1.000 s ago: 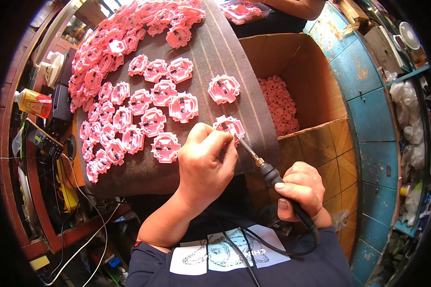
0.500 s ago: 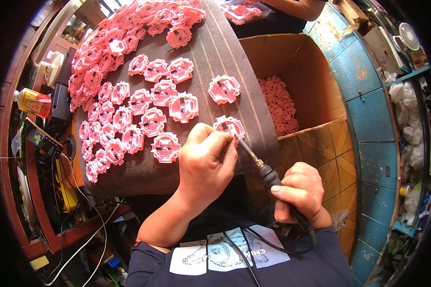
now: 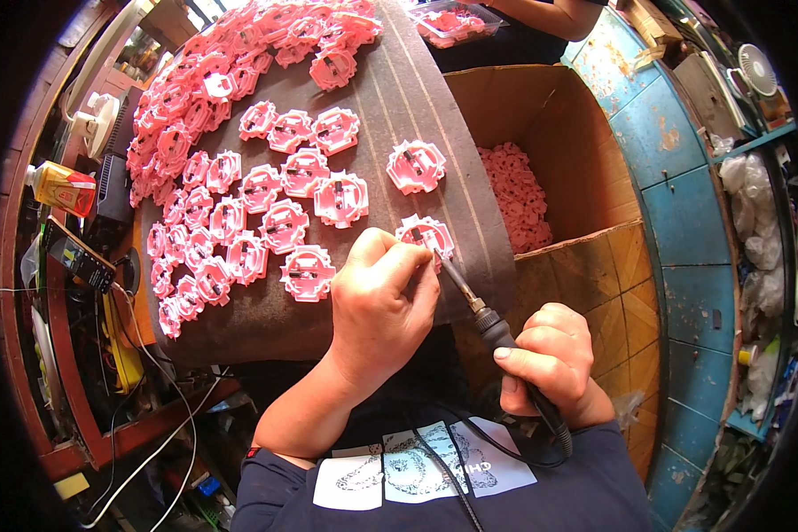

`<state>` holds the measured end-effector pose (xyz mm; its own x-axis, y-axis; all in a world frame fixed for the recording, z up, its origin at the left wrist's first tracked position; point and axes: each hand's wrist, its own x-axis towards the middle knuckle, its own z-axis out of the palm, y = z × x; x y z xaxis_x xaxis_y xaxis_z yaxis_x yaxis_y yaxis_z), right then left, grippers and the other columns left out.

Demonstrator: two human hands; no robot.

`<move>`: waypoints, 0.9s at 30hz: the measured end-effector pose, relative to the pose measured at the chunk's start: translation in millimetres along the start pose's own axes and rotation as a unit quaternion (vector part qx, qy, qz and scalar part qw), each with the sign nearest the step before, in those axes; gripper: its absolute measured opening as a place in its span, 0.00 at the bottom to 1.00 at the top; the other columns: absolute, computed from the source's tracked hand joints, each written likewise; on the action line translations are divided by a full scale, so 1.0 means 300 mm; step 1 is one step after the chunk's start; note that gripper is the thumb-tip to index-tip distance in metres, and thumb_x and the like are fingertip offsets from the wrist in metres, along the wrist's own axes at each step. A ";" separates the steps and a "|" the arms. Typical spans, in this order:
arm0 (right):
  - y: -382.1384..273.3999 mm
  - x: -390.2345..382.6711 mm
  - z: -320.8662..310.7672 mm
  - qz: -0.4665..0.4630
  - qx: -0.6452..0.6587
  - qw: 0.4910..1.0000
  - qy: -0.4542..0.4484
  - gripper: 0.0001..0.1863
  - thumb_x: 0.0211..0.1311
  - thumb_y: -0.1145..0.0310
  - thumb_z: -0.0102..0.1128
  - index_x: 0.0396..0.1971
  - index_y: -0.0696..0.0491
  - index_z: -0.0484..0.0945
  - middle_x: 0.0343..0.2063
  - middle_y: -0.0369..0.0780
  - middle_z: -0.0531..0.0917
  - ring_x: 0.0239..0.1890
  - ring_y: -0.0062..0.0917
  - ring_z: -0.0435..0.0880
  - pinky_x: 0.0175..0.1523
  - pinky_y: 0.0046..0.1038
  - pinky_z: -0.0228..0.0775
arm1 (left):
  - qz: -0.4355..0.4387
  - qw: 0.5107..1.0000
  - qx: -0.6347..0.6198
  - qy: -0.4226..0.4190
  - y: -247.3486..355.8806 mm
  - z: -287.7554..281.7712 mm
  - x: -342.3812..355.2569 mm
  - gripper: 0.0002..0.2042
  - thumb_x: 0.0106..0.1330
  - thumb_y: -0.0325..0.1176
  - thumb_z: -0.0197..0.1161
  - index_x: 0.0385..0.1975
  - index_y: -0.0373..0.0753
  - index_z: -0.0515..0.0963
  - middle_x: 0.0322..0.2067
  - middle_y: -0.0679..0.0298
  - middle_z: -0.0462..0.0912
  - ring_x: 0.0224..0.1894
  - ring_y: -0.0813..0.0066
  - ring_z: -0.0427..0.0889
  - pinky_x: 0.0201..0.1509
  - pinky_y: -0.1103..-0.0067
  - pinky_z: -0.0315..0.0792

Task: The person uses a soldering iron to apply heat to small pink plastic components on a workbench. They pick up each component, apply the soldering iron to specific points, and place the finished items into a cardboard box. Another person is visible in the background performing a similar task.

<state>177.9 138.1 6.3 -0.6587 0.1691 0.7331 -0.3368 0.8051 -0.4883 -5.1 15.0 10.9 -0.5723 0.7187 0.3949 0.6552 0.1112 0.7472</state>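
Moved a bit left, the right hand (image 3: 550,359) wraps a soldering iron (image 3: 495,332), its tip at a pink part (image 3: 419,232) mid-frame. The left hand (image 3: 383,288) is pinched; what it holds cannot be told. Past the bare table edge (image 3: 486,235), upper right, a box (image 3: 590,146) holds pink pieces (image 3: 514,195).

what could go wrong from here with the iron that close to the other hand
The left hand is right beside the tip of the soldering iron; if it is hot, a slip could burn the fingers. The tip sits at the pink part, so lingering might melt or mark what looks like plastic. The cable loops over the shirt and might snag, tugging the iron in the right hand.
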 end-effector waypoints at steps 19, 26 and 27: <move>0.093 0.021 0.076 0.066 0.001 0.997 0.040 0.19 0.67 0.83 0.64 0.57 0.57 0.79 0.37 0.48 0.86 0.31 0.33 0.86 0.35 0.31 0.78 | -0.019 1.000 -0.012 0.000 0.005 -0.001 -0.002 0.04 0.60 0.21 0.71 0.32 0.35 0.82 0.28 0.55 0.78 0.27 0.59 0.81 0.31 0.68 0.75; 0.150 0.127 0.151 0.058 0.010 0.998 0.003 0.35 0.50 0.78 0.75 0.60 0.54 0.71 0.52 0.50 0.86 0.40 0.45 0.83 0.47 0.43 0.76 | 0.000 1.000 -0.016 -0.001 -0.010 0.002 -0.005 0.04 0.63 0.18 0.72 0.35 0.32 0.85 0.31 0.61 0.79 0.23 0.81 0.79 0.26 0.83 0.72; 0.150 0.131 0.156 0.063 0.008 0.998 -0.007 0.36 0.49 0.78 0.75 0.60 0.54 0.70 0.52 0.49 0.86 0.40 0.46 0.83 0.47 0.43 0.76 | -0.001 1.000 -0.016 -0.004 -0.011 0.001 -0.005 0.04 0.63 0.18 0.71 0.36 0.32 0.85 0.32 0.61 0.79 0.24 0.81 0.80 0.26 0.83 0.73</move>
<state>105.3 154.2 -9.0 -0.7050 0.2602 0.6597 -0.2619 0.7690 -0.5832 -6.1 13.8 7.7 -0.5686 0.7247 0.3893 0.6385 0.0904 0.7643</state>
